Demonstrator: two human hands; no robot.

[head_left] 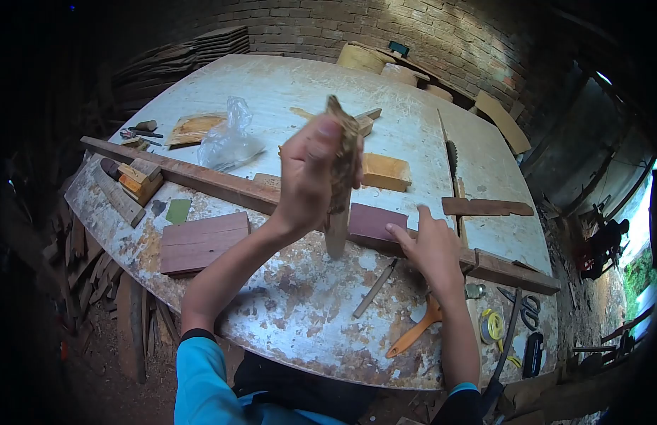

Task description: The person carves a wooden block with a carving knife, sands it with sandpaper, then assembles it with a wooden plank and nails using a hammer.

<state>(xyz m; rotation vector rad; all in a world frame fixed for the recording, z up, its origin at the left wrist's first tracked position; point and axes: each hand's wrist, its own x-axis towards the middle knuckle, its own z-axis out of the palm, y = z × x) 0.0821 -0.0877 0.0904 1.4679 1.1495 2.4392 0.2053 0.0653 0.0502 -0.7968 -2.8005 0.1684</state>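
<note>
My left hand (305, 173) is raised over the middle of the table, its fingers wrapped round a long, mottled piece of wood (340, 180). The piece stands nearly upright, with a jagged top and a paler, rounded lower end. Part of it is hidden by my fingers. My right hand (433, 248) has its thumb and forefinger spread, the thumb tip right at the end of a dull-red block (377, 223). Below that hand lie a brush with an orange handle (413, 336) and a narrow flat strip (375, 289).
A long wooden beam (194, 175) crosses the worn white table (286, 312). On the left lie a purplish board (204, 242) and a clear plastic bag (231, 142). Scissors (530, 310), a yellow tape roll (491, 326) and a saw blade (452, 159) are on the right.
</note>
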